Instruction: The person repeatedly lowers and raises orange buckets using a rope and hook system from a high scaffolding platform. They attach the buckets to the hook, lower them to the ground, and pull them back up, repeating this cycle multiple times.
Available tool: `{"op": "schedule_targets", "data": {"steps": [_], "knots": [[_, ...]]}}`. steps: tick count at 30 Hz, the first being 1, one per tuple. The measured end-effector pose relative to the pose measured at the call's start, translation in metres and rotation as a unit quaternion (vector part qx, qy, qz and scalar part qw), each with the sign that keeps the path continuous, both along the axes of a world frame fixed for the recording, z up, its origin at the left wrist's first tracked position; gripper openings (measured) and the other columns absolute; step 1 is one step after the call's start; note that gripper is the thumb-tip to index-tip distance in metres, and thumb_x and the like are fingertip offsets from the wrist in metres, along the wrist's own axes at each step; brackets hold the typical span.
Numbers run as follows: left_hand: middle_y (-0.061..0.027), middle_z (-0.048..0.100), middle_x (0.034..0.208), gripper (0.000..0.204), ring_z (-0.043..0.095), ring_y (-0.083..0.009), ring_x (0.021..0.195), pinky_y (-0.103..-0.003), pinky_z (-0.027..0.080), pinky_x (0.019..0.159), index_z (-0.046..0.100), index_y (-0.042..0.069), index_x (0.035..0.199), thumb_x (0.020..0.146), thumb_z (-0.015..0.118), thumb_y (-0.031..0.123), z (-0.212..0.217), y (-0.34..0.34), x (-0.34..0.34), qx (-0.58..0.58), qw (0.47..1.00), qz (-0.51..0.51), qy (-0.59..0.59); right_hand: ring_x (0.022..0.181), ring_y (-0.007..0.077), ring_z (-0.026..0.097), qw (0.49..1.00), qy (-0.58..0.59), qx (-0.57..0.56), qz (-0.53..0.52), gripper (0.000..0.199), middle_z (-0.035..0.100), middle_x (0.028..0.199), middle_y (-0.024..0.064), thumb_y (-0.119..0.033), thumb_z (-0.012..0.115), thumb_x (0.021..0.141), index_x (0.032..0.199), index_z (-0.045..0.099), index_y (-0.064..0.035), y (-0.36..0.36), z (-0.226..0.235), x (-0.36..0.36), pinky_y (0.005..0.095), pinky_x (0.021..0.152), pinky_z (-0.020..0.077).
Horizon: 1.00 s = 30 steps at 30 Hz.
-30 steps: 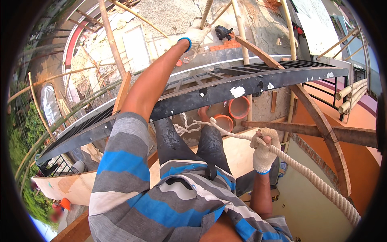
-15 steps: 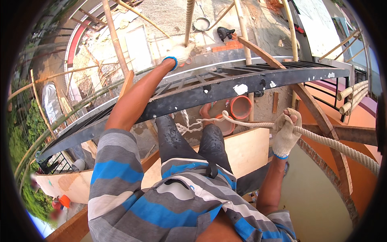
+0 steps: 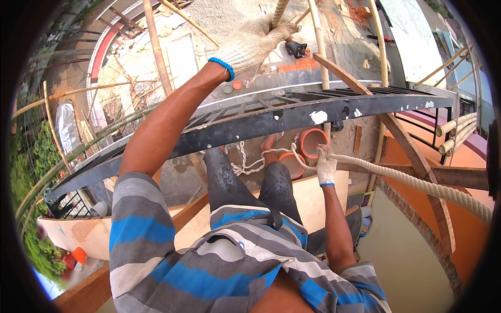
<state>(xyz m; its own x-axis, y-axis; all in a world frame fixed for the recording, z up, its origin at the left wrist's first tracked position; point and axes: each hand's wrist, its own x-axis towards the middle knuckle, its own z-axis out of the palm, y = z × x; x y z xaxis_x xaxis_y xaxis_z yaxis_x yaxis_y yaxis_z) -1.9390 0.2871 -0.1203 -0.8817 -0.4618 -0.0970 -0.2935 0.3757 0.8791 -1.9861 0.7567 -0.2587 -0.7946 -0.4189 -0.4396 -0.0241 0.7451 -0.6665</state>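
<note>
My left hand (image 3: 255,44), in a knit work glove with a blue cuff, is raised beyond the railing and closed around a thick twisted rope (image 3: 279,11) that runs up out of view. My gloved right hand (image 3: 326,168) is lower, past my knee, with its fingers closed on a pale rope (image 3: 407,176) that stretches away to the right edge. From that hand the rope continues slack to a loose heap (image 3: 245,168) by my feet. Near it stand two orange buckets, one upright (image 3: 313,156) by my right hand and another (image 3: 300,174) partly hidden by my knee.
A black metal railing (image 3: 235,123) with peeling paint crosses in front of me. Bamboo poles (image 3: 320,47) and wooden beams (image 3: 412,151) form scaffolding around it. Plywood (image 3: 193,229) lies under me. Far below are orange bricks (image 3: 297,68), rubble and a dark figure (image 3: 296,49).
My left hand has risen closer to me, still on its rope. My right hand has moved left and forward along the pale rope, toward the buckets.
</note>
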Motion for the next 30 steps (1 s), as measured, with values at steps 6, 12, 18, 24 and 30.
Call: {"op": "schedule_targets", "data": {"steps": [6,12,18,24,30], "knots": [[-0.0106,0.075,0.116,0.052,0.069,-0.0220,0.106,-0.038,0.054,0.094,0.070,0.010,0.131,0.105,0.055,0.053,0.005,-0.012,-0.007,-0.064,0.997,0.010,-0.043,0.099,0.0229,0.068,1.000,-0.029,0.004,0.007,0.025,0.071,0.106,0.0157,-0.019,0.059,0.104,0.115,0.066,0.0020,-0.009,0.022,0.030,0.0369,0.089,0.0532],[-0.0109,0.073,0.120,0.064,0.065,-0.0224,0.110,-0.038,0.050,0.099,0.068,0.009,0.134,0.103,0.054,0.062,-0.069,-0.020,0.005,0.042,0.995,0.005,-0.087,0.096,0.0210,0.072,0.998,-0.029,-0.042,0.039,0.021,0.074,0.100,0.0140,-0.017,0.061,0.104,0.111,0.068,0.0010,-0.053,0.069,0.041,0.0345,0.086,0.0552],[-0.0142,0.072,0.121,0.064,0.065,-0.0288,0.114,-0.040,0.050,0.100,0.064,0.011,0.140,0.102,0.053,0.063,-0.073,-0.017,0.013,0.058,0.987,0.027,-0.148,0.091,0.0175,0.070,0.994,-0.052,-0.099,0.016,0.021,0.074,0.097,0.0125,-0.019,0.061,0.105,0.110,0.069,-0.0003,-0.067,0.090,0.047,0.0336,0.082,0.0554],[-0.0175,0.071,0.123,0.063,0.065,-0.0308,0.115,-0.040,0.048,0.100,0.066,0.009,0.135,0.103,0.048,0.061,-0.126,-0.061,0.043,0.010,0.977,0.076,-0.197,0.073,0.0099,0.062,0.989,-0.085,-0.119,-0.005,0.032,0.070,0.088,0.0059,-0.032,0.058,0.108,0.110,0.069,-0.0018,-0.081,0.144,0.035,0.0280,0.064,0.0513],[-0.0195,0.071,0.120,0.065,0.065,-0.0321,0.116,-0.041,0.047,0.102,0.068,0.004,0.128,0.103,0.046,0.061,-0.164,-0.113,0.102,-0.017,0.968,0.174,-0.179,0.063,0.0060,0.053,0.983,-0.049,-0.175,-0.026,0.031,0.063,0.079,0.0006,-0.032,0.056,0.109,0.112,0.066,-0.0029,-0.088,0.164,0.020,0.0252,0.055,0.0460]]}}
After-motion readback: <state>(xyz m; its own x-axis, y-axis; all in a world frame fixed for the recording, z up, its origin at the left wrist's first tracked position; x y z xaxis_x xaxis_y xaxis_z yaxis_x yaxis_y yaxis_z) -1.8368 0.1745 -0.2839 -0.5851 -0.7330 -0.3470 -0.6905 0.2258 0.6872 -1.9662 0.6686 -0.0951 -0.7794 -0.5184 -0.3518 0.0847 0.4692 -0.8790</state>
